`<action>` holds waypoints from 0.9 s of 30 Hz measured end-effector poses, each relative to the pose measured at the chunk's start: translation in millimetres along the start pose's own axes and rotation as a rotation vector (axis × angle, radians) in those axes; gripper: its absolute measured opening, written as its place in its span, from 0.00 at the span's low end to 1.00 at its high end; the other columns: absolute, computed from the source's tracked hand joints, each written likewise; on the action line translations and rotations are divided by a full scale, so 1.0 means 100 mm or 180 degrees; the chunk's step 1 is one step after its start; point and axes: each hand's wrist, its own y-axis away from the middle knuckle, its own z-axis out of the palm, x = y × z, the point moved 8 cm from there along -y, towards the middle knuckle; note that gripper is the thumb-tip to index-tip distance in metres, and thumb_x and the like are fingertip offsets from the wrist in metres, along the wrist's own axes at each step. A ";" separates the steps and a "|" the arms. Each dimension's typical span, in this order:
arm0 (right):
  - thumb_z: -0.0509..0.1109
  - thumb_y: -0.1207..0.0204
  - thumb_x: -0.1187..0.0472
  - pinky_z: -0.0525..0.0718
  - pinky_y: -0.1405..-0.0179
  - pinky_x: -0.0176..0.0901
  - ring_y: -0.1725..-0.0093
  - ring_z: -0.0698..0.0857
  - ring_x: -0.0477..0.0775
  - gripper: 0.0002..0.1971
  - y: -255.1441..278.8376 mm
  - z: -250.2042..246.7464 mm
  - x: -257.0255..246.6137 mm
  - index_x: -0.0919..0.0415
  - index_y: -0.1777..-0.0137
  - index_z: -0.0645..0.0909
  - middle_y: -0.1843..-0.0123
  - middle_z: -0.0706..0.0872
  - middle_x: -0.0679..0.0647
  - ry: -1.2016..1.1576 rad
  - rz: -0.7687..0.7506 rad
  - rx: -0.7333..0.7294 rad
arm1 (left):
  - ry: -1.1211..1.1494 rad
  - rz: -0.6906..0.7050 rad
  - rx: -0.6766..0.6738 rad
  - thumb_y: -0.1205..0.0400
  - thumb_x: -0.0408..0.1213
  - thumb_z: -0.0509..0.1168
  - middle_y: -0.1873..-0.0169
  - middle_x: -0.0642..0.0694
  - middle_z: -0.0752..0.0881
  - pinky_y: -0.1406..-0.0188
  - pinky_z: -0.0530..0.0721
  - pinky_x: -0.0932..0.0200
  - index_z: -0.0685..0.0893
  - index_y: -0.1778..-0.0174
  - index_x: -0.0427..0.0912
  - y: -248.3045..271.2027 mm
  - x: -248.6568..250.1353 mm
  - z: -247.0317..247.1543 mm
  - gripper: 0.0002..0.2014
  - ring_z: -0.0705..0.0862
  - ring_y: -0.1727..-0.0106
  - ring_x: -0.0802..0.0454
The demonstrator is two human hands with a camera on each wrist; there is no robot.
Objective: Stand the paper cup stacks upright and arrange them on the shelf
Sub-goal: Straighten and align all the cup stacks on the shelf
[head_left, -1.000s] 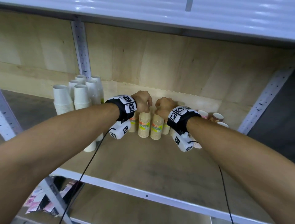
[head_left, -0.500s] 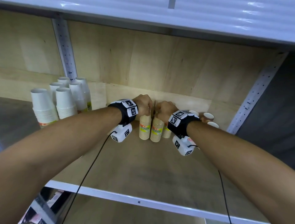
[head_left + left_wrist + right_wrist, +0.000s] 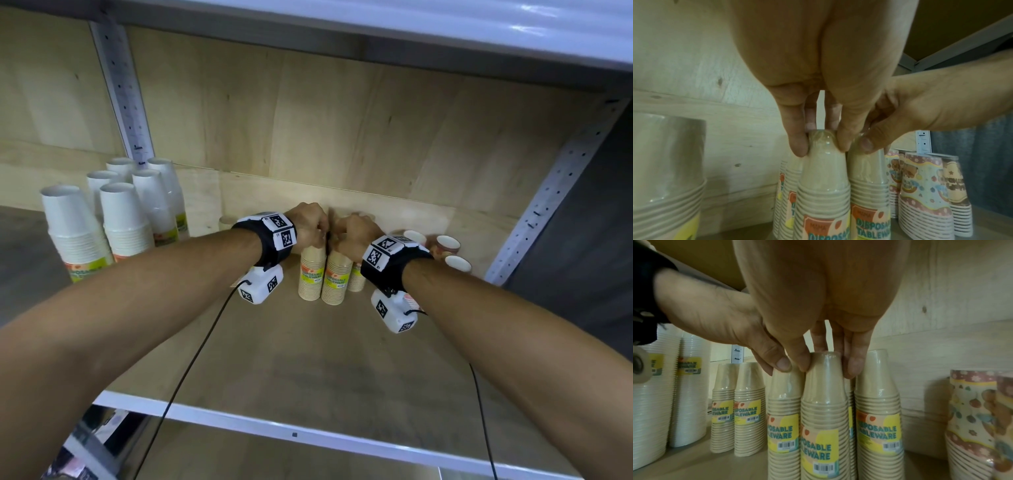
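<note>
1. Tan cup stacks (image 3: 824,426): sleeve labels read "DISPOSABLE TABLEWARE", cut to "…SPOSABLE / …LEWARE" in the right wrist view; each carries a barcode with unreadable digits.
2. Left wrist view: "DISPOSA… / TABLEWA…" on the tan stack beside the held one (image 3: 869,203); small print on the orange patch is too blurred.
3. White cup stacks (image 3: 80,240), far left: "DISPOSABLE…" on a yellow-green label.
4. Patterned cup stacks (image 3: 925,194), right: brown lettering, illegible.
5. Wrist bands (image 3: 281,233): black-and-white square markers, no readable text.
</note>
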 end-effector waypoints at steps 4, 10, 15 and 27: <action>0.71 0.26 0.58 0.75 0.64 0.40 0.53 0.88 0.57 0.09 0.01 -0.04 0.03 0.60 0.50 0.88 0.55 0.89 0.56 -0.0028 -0.0030 -0.0041 | 0.0023 0.0045 -0.0015 0.24 0.36 0.75 0.50 0.46 0.86 0.54 0.79 0.60 0.88 0.46 0.44 -0.02 0.00 -0.01 0.11 0.85 0.48 0.47; 0.70 0.29 0.55 0.86 0.52 0.47 0.48 0.86 0.58 0.12 -0.02 -0.20 -0.01 0.56 0.47 0.88 0.49 0.89 0.55 0.0028 0.0012 0.0107 | -0.0013 0.0081 0.0117 0.23 0.44 0.76 0.52 0.49 0.82 0.50 0.79 0.59 0.88 0.40 0.44 -0.02 -0.04 -0.20 0.17 0.80 0.50 0.50; 0.71 0.27 0.50 0.81 0.56 0.41 0.47 0.85 0.56 0.14 -0.10 -0.30 -0.19 0.55 0.46 0.87 0.44 0.87 0.53 0.0030 -0.0062 0.0228 | -0.0093 -0.0037 0.0326 0.22 0.42 0.74 0.47 0.49 0.80 0.51 0.77 0.60 0.86 0.38 0.46 0.00 -0.21 -0.49 0.16 0.80 0.49 0.50; 0.72 0.28 0.55 0.75 0.55 0.40 0.42 0.83 0.58 0.18 -0.30 -0.12 -0.87 0.55 0.38 0.82 0.38 0.82 0.55 -0.0179 -0.0335 0.0137 | -0.0249 -0.0904 0.0436 0.21 0.42 0.71 0.32 0.45 0.75 0.46 0.79 0.54 0.79 0.33 0.48 0.22 -1.17 -0.80 0.20 0.79 0.37 0.41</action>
